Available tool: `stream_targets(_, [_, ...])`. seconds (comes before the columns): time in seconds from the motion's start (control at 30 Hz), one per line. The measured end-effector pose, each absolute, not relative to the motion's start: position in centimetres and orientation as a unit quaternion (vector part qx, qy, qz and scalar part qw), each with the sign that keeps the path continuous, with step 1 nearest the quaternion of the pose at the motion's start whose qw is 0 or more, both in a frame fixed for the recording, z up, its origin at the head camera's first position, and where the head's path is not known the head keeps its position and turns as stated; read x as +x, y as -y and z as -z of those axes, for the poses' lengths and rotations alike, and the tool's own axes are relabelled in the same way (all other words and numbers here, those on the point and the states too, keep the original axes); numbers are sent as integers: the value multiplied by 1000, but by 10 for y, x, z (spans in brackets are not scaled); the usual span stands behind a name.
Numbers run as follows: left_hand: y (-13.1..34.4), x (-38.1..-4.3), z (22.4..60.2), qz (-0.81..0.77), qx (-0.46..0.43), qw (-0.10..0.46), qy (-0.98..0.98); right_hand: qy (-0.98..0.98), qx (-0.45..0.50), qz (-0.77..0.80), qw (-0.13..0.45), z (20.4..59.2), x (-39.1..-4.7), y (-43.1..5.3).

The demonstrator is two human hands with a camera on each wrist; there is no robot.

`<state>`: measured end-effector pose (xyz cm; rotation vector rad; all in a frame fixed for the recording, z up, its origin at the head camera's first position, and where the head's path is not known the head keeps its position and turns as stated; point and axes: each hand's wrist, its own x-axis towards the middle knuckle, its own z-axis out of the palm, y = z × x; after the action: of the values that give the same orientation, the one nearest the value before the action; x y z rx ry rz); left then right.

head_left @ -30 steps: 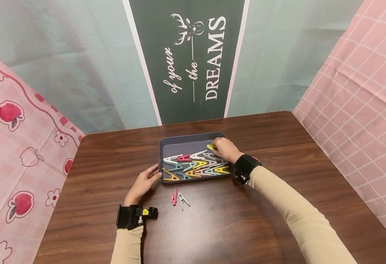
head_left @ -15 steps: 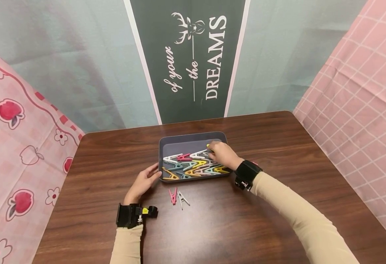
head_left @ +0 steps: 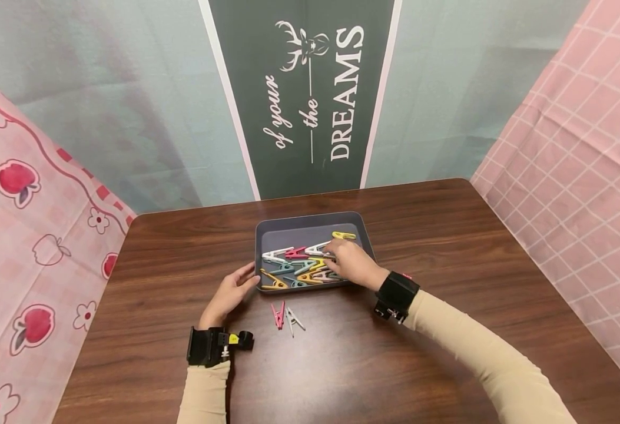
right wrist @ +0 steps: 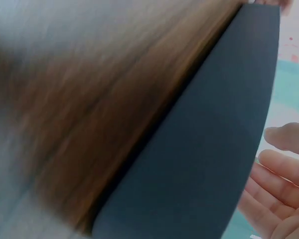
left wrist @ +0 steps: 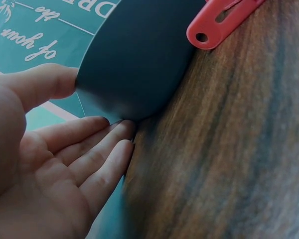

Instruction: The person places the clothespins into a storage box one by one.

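Observation:
A dark grey tray (head_left: pixel 283 227) holds several plastic clothespins in white, red, yellow, orange and blue-green. My left hand (head_left: pixel 229 294) rests at its front left corner; in the left wrist view the thumb touches the rim and the nearly straight fingers lie against the outer wall. Over the tray's right part hovers my right hand (head_left: pixel 356 263), fingers loosely bent, with no clothespin visible in it; the tray wall (right wrist: pixel 189 134) blocks part of the right wrist view. A yellow clothespin (head_left: pixel 344 235) lies apart near the tray's back right. Clothespins under the right hand are hidden.
On the brown wooden table (head_left: pixel 394 365), in front of the tray, lie a red clothespin (head_left: pixel 278 315) and a light grey clothespin (head_left: pixel 294 321). Curtains stand behind the table and on both sides.
The right hand has let go of the yellow clothespin, which now lies at the tray's back right. That hand has moved towards the tray's front. The left hand has stayed put.

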<state>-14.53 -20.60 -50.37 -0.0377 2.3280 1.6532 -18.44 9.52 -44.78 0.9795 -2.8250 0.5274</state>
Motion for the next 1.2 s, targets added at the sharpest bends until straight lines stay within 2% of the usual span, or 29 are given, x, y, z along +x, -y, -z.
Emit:
stream_targets(0.47, [207, -145, 503, -574, -12, 144, -806, 898, 379, -203, 89, 448, -150, -79])
stream_targets(0.87, [207, -144, 499, -575, -16, 153, -804, 892, 402, -200, 53, 450, -120, -66])
stream_targets(1.2, [206, -144, 501, -569, -15, 148, -809, 881, 425, -205, 39, 461, -109, -61])
